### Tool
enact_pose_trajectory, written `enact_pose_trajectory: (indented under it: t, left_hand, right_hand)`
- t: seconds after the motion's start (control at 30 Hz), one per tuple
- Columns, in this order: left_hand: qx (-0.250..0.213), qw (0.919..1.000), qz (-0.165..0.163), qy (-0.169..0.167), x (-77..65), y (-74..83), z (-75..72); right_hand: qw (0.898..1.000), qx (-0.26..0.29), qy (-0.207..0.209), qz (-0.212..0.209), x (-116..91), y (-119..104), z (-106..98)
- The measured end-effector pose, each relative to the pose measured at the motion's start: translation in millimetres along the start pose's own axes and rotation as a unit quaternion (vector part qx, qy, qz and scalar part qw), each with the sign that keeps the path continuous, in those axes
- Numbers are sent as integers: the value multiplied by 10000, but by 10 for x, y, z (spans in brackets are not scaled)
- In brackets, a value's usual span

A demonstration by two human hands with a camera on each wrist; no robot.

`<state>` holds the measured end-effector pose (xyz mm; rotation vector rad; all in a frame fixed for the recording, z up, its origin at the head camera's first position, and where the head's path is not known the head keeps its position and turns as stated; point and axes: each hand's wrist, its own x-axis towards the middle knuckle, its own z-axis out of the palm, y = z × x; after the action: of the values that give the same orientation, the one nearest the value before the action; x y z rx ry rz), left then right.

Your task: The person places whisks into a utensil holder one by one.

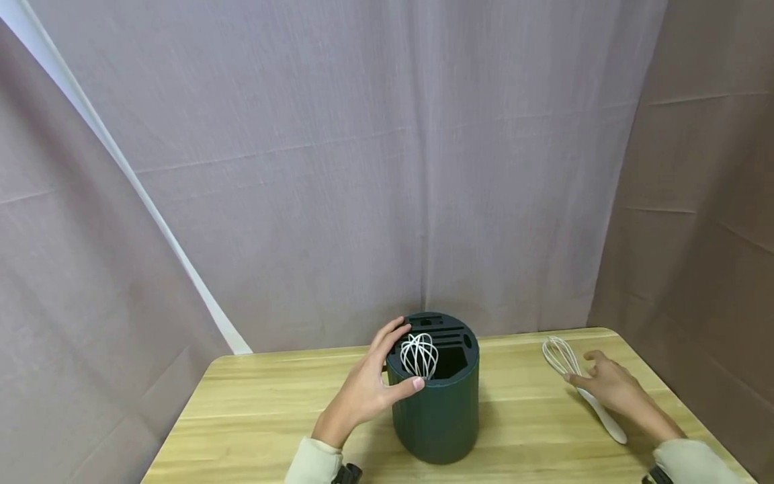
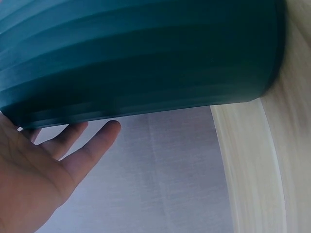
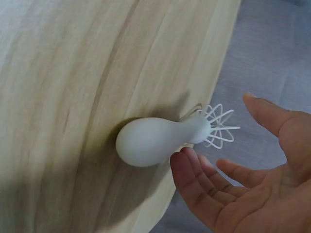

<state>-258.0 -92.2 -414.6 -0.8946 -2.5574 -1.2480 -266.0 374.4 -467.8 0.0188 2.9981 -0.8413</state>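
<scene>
A dark green round utensil holder (image 1: 437,423) stands upright on the table, its black top insert divided into slots and a larger opening. The wire head of a white whisk (image 1: 419,355) sticks up from the holder's left part; its handle is hidden inside. My left hand (image 1: 369,383) rests on the holder's left side, thumb at the front rim and fairly straight fingers spread toward the back. Another white whisk (image 1: 605,418) lies on the table at the right. Over its middle hovers my right hand (image 3: 252,179), thumb and fingers apart, fingertips close to the handle.
The pale wooden table (image 1: 272,417) has rounded back corners. Grey curtains (image 1: 338,202) hang behind it and along both sides. A narrow light gap (image 1: 163,222) runs between curtains on the left.
</scene>
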Motion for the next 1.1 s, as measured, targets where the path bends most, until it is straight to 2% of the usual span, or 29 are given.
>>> enact_pose_trajectory:
  t: [0.2, 0.43, 0.93, 1.1]
  left_hand:
    - [35, 10000, -19, -50, -4, -9, -2]
    - [32, 10000, 11, -56, 13, 15, 30]
    - [-42, 9999, 39, -126, 25, 23, 24]
    - [28, 9999, 30, -130, 19, 36, 30]
  right_hand:
    - [9996, 87, -213, 167, 75, 44, 78]
    - [9997, -110, -39, 232, 135, 68, 116]
    - [9997, -93, 34, 229, 203, 125, 152]
    - [9998, -115, 131, 112, 194, 122, 115]
